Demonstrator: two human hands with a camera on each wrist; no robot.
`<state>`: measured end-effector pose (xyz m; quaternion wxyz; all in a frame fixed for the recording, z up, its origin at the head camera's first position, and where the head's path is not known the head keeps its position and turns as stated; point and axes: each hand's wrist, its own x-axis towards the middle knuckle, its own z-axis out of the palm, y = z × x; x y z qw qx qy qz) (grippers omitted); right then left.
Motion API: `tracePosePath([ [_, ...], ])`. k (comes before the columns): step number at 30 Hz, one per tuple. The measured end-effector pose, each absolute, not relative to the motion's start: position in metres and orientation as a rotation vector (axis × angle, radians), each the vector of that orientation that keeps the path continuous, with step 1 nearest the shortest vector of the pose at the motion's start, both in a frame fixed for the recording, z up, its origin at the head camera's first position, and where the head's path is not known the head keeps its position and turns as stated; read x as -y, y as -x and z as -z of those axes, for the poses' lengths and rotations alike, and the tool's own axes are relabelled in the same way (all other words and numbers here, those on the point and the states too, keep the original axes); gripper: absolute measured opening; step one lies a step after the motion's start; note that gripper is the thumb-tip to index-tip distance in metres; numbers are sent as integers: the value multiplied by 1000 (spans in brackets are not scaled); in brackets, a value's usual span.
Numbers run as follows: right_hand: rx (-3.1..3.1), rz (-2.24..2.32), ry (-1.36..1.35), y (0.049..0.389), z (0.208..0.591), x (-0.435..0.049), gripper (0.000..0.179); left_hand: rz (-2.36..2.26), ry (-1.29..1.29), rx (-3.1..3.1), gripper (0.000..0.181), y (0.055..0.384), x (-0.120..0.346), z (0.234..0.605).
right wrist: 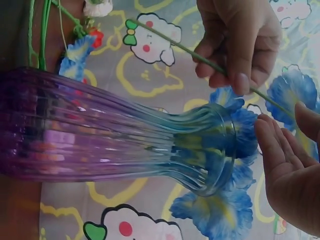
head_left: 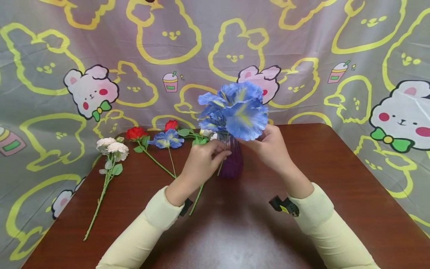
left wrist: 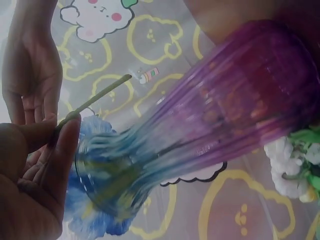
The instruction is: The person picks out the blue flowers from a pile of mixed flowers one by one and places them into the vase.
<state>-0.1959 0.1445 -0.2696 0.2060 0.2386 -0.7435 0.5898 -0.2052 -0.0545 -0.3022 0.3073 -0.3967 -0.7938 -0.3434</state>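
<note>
In the head view a ribbed glass vase (head_left: 233,162), purple below and bluish at the neck, stands upright on the table. Thumb and fingers of my left hand (head_left: 205,158) pinch the thin green stem (right wrist: 180,46) of an artificial blue flower (right wrist: 292,95), beside the vase mouth. Just right of the mouth, my right hand (head_left: 273,153) is close under the big blue blossom (head_left: 246,117); its thumb and fingers stand apart near the stem in the right wrist view. Other blue blossoms (right wrist: 220,210) show at the vase mouth, and dark stems appear through the glass.
On the brown table (head_left: 336,194), left of the vase, lie a cream flower stem (head_left: 100,200), a red rose (head_left: 136,133), a blue flower (head_left: 167,139) and another red rose (head_left: 171,125). White blooms (left wrist: 282,167) lie near the vase base. A cartoon-printed cloth (head_left: 215,45) hangs behind.
</note>
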Motion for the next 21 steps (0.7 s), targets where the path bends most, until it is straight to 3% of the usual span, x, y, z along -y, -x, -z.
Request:
tracePosePath([
  [5,2068,-1613,-637,197,271,-143,49,905,1070,2107,12,204,44,305],
  [21,1920,-1879,-680,195,278,-147,45,908,1061,2114,11,205,33,311],
])
